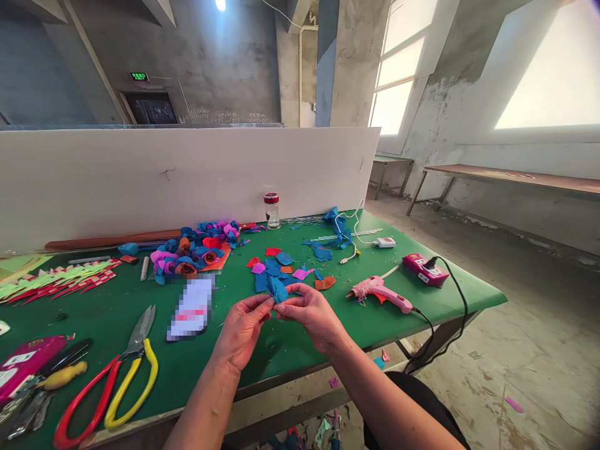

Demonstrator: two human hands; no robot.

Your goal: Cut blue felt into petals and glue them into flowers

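Between my two hands is a small blue crepe paper piece [277,290], gathered and creased like a flower bud. My left hand [247,322] pinches its lower left edge between thumb and fingertips. From the other side, my right hand [309,312] grips it the same way. Just beyond my hands lie loose blue, red, purple and orange paper petals [284,259]. A pile of finished paper roses [187,251] sits farther left. To the right, a pink hot glue gun [380,292] rests on the green table.
Red-and-yellow-handled scissors [126,369] lie at the left front, near keys [32,412] and a magenta box [30,365]. A lidded glass jar [272,210] stands against the white board [197,181]. Right of it are a white charger [385,242] and a magenta power block [425,270] with a black cord.
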